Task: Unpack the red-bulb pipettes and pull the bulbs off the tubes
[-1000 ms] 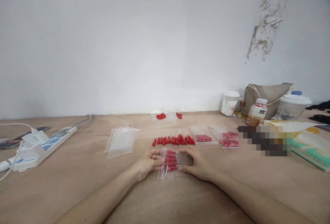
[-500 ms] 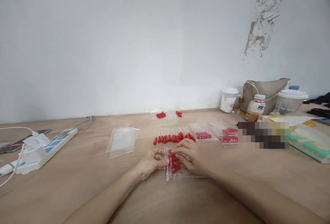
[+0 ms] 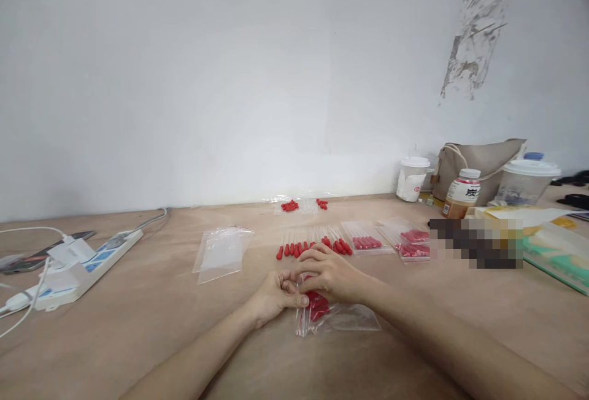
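Note:
A clear zip bag [image 3: 338, 320] with several red-bulbed droppers [image 3: 319, 311] inside lies on the table in front of me. My left hand [image 3: 277, 296] pinches the bag's zip edge, its thumb over the plastic. Arched over the far end of that same edge, my right hand [image 3: 334, 274] has its fingers closed on the bag and hides part of the red bulbs. Just beyond my hands is a row of loose droppers [image 3: 294, 248], clear stems pointing away. Filled bags of droppers [image 3: 367, 242] lie to its right.
Flat transparent bags [image 3: 221, 259] lie to the left. A white power strip [image 3: 87, 271] with plugs and cables sits at far left. Small red bulbs [image 3: 289, 205] rest by the wall. A paper-wrapped cup [image 3: 411, 182], a bottle [image 3: 461, 194] and a grey bag [image 3: 483, 164] stand back right.
My right hand has shifted left towards the bag's zip edge and covers more of it. The bag's near end has swung slightly lower in view. My left hand keeps its hold.

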### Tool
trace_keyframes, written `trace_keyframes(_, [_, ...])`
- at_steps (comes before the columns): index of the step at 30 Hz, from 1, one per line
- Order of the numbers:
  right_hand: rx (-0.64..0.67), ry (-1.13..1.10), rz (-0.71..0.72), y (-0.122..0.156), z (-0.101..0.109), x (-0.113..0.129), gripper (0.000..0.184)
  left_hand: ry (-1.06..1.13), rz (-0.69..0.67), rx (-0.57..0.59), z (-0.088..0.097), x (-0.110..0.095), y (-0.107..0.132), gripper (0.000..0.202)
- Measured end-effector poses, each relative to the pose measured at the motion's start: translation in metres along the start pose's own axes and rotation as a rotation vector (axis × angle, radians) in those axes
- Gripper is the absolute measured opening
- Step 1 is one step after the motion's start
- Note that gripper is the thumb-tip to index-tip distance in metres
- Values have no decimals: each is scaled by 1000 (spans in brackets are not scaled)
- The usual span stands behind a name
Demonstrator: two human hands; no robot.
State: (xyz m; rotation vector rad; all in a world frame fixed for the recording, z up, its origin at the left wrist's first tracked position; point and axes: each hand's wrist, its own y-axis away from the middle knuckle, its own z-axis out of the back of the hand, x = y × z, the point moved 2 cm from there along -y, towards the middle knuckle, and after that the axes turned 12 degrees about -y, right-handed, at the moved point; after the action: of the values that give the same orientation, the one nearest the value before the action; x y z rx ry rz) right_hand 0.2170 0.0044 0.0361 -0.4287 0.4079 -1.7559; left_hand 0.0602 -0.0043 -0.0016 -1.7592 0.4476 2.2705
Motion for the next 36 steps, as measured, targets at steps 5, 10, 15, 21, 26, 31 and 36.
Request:
trace_keyframes(5, [-66, -16, -41, 6, -7, 0, 23, 142, 45, 133, 3, 2, 4, 40])
trace_keyframes(10, [-92, -10, -37, 9, -16, 1, 26, 160, 55, 137, 1, 3, 5, 36])
trace_keyframes(15, [-130, -27, -3, 10, -21, 1, 24, 150, 68, 122, -3, 0, 6, 33])
trace_keyframes(21, [-162, -198, -83, 9, -11, 1, 15, 104, 37, 19, -4, -2, 5, 33])
trace_keyframes(26, [-319, -400, -274, 15, 7, -5, 15, -59, -124, -227, -1, 6, 0, 24])
trace_keyframes(31, [-322, -366, -519, 41, 5, -6, 15, -288, -168, -309, 6, 17, -6, 12])
trace_keyframes(36, [-237, -330, -659, 66, -7, 1, 35, -514, -248, -270, 13, 17, -7, 24])
